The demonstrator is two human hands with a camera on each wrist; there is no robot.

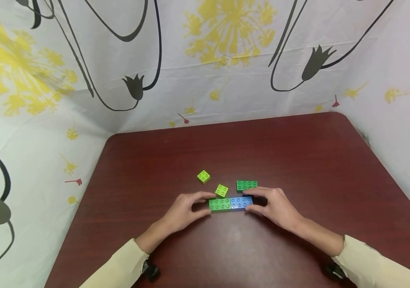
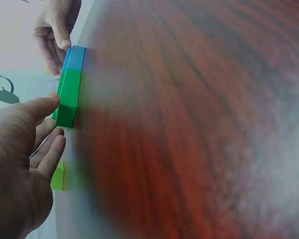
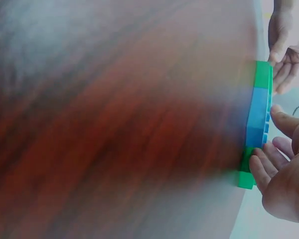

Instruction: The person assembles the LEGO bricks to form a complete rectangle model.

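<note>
A green toy building brick [image 1: 220, 205] and a blue toy building brick [image 1: 241, 203] lie end to end in one row on the table. My left hand [image 1: 186, 210] has its thumb and fingers about the green brick's left end, pinching it. At the row's other end, my right hand [image 1: 276, 208] pinches the blue brick between thumb and fingers. Just behind the blue brick is a darker green brick [image 1: 247, 185], close to the right fingertips. Both ends of the row also show in the wrist views, with the green brick [image 2: 68, 102] and blue brick [image 3: 257, 117] touching.
Two small lime square bricks lie behind the row: one lime brick [image 1: 221, 191] close to the left fingertips, another lime brick [image 1: 203, 176] farther back. The dark red wooden table [image 1: 280, 152] is bordered by a white patterned cloth [image 1: 248, 92] at the back and sides.
</note>
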